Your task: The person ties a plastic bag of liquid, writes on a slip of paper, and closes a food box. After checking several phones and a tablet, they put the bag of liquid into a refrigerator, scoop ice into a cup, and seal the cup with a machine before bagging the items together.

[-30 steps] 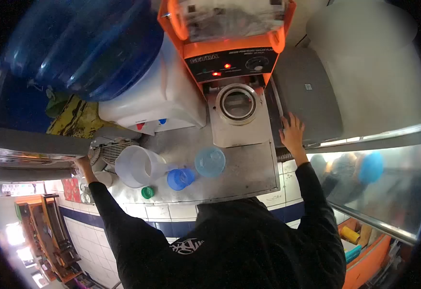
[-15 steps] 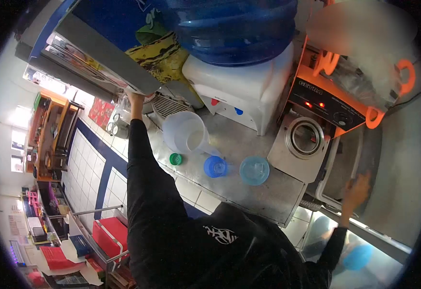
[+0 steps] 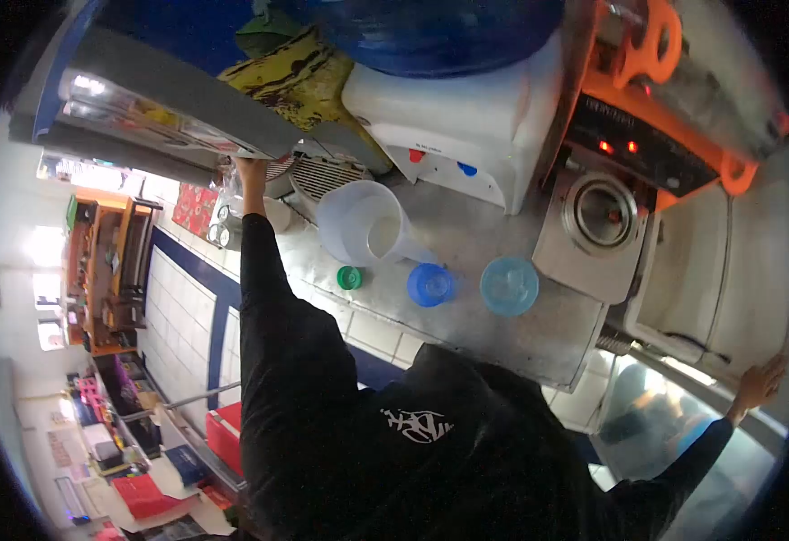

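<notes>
My left hand [image 3: 250, 173] is at the lower edge of a grey-framed panel [image 3: 178, 90] at the upper left, its fingers curled on the edge and partly hidden. At the far right, my right hand [image 3: 762, 380] has its fingers apart beside the rim of a white chest [image 3: 674, 279] and a glass surface [image 3: 651, 410]. On the metal counter [image 3: 548, 347] between my arms stand a clear plastic pitcher [image 3: 363, 225], a green cap [image 3: 349, 278], a blue cup [image 3: 431, 285] and a light blue bowl-like container [image 3: 509, 286].
Behind the counter items stands a white water dispenser [image 3: 457, 117] with a blue bottle [image 3: 439, 32]. An orange and black sealing machine [image 3: 638, 135] is to its right. Wooden furniture [image 3: 96, 270] and a cluttered desk [image 3: 142, 469] show at the left.
My right hand has moved outward to the right and down, now over the far side of the glass surface. The whole view has shifted; my left hand stays at the panel edge.
</notes>
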A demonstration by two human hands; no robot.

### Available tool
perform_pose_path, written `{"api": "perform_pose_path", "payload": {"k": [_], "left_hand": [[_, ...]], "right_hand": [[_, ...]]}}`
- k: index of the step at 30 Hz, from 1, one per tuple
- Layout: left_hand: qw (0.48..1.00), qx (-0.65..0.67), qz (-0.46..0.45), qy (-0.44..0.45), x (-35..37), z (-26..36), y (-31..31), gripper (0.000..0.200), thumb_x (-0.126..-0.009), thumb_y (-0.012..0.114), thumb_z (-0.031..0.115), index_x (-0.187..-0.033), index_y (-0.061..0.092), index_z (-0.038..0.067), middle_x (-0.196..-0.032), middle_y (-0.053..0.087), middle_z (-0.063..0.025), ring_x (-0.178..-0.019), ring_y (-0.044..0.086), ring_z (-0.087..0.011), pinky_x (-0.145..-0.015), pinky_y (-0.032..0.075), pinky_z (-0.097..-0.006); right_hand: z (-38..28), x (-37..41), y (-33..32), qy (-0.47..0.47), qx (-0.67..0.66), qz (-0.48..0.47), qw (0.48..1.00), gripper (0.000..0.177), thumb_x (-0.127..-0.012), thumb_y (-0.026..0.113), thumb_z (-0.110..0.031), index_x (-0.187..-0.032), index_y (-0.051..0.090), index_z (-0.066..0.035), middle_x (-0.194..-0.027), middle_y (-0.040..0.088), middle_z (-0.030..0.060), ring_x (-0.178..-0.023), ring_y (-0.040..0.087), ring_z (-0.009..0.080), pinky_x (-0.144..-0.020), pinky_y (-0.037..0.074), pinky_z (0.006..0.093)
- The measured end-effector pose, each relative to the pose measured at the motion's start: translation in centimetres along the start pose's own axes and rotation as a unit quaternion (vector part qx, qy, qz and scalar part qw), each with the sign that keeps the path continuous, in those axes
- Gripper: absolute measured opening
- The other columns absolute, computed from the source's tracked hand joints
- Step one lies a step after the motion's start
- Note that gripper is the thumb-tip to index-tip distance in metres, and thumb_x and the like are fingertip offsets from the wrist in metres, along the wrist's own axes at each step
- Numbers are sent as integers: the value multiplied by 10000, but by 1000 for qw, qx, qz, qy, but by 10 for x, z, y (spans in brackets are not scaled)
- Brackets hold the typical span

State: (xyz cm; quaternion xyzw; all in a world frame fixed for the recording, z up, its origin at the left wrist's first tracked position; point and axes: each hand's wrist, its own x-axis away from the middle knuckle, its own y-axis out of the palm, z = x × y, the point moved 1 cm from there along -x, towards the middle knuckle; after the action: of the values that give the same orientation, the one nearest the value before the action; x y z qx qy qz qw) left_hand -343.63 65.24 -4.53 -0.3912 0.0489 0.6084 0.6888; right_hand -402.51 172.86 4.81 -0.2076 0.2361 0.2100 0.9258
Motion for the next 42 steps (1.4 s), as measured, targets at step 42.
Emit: {"api": "perform_pose_path", "payload": {"k": [42], "left_hand": [[998,-25,14,-57,-16,-31,-17,418,-853,698,169,-1162,543,-66,-1165,607,-157,-898,644,-245,-783,531,-374]], "right_hand": [[-21,-6,-44,53,-210,84,973,755,-824,564,-529,-1459,320,-203,-1491,340,87,-1330,376,283,-1041,318,542]]}}
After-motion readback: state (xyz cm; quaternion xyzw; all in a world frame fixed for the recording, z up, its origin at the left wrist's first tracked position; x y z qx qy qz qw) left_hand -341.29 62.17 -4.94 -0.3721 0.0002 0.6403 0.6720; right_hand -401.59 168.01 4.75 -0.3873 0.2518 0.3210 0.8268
